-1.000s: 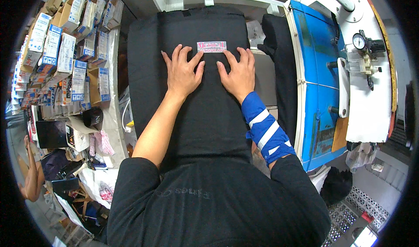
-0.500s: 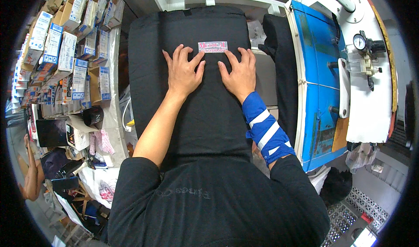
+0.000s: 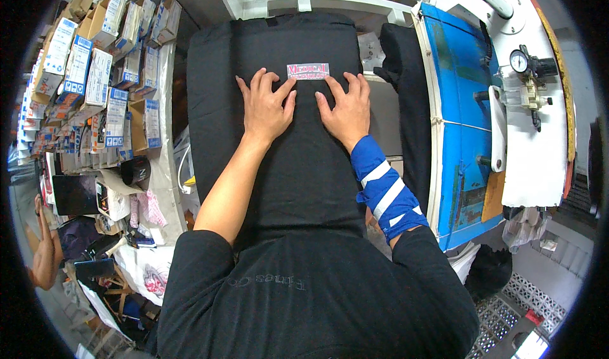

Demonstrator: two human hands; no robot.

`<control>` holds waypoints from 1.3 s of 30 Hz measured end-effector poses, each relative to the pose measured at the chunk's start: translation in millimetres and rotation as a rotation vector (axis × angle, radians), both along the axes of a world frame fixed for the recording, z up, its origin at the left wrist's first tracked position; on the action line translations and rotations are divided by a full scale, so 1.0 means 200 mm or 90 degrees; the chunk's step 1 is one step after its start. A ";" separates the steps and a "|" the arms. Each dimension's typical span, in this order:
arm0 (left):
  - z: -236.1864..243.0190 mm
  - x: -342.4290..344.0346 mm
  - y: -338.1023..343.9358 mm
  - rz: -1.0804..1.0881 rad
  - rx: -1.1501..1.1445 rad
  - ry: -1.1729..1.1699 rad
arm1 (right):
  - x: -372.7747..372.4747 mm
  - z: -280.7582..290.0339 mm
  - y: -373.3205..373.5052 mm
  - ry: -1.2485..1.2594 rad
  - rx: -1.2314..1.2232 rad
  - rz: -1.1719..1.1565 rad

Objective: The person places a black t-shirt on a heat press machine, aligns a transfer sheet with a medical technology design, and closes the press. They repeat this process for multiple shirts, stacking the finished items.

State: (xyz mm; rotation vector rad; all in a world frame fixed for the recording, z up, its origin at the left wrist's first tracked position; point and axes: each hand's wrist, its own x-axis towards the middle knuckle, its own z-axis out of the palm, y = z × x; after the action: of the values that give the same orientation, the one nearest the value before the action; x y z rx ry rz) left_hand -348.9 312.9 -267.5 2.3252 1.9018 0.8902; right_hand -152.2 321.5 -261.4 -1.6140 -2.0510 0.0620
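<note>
From where I stand, clock positions taken from the middle of the work: cardboard cartons [image 3: 95,76] with blue-and-white labels are stacked at ten o'clock. Several are open; their contents are too small to identify. One open carton [image 3: 152,124] faces the worker, its interior unclear. At eight o'clock lies a white plastic bag [image 3: 149,271], contents hidden.

The work surface is covered with black cloth [image 3: 298,162], lightly creased. At twelve o'clock on it lies a red-lettered label [image 3: 308,72]. The left hand [image 3: 266,108], fingers spread wide, has its forefinger at the label's near-left corner. The right hand [image 3: 347,111], thumb and forefinger wide apart, has its forefinger at the near-right corner. A striped blue sleeve [image 3: 386,184] wraps the right forearm.

A blue panel [image 3: 466,124] and a pressure gauge [image 3: 519,60] stand at two to three o'clock.
</note>
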 end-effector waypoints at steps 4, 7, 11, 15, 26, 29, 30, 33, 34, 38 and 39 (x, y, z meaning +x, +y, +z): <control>0.00 0.00 0.00 0.001 0.005 0.003 | 0.00 0.00 0.00 0.002 -0.009 -0.001; 0.00 0.00 0.00 0.002 0.005 0.005 | 0.00 -0.01 0.00 0.005 0.001 0.003; 0.00 0.00 0.00 0.005 0.004 0.006 | 0.00 -0.01 0.00 0.005 0.000 -0.001; 0.00 0.00 0.00 0.012 -0.001 -0.004 | 0.00 -0.01 0.00 0.004 -0.001 0.000; 0.00 -0.01 0.00 0.008 0.006 -0.004 | -0.01 0.00 0.00 0.006 -0.016 -0.002; 0.00 0.00 0.00 0.012 0.004 -0.013 | 0.00 -0.01 0.01 0.008 -0.016 -0.005; 0.00 0.00 0.00 0.013 0.005 -0.018 | 0.00 -0.02 0.01 0.002 -0.015 -0.008; 0.02 0.01 0.01 0.025 0.016 -0.026 | -0.02 0.03 0.05 0.001 -0.051 -0.032; 0.02 0.02 0.03 0.039 -0.002 -0.044 | -0.03 0.04 0.09 0.004 -0.070 -0.042; 0.07 0.04 0.09 0.091 0.002 -0.108 | 0.11 -0.09 0.38 0.202 0.039 -0.105; 0.07 0.03 0.09 0.106 0.023 -0.120 | 0.18 -0.13 0.43 0.268 0.052 -0.142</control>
State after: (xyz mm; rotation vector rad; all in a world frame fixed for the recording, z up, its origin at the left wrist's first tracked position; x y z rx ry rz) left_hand -342.5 330.9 -252.9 2.0382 2.0370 1.1237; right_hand -115.4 407.1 -286.9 -1.6083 -1.5323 0.2161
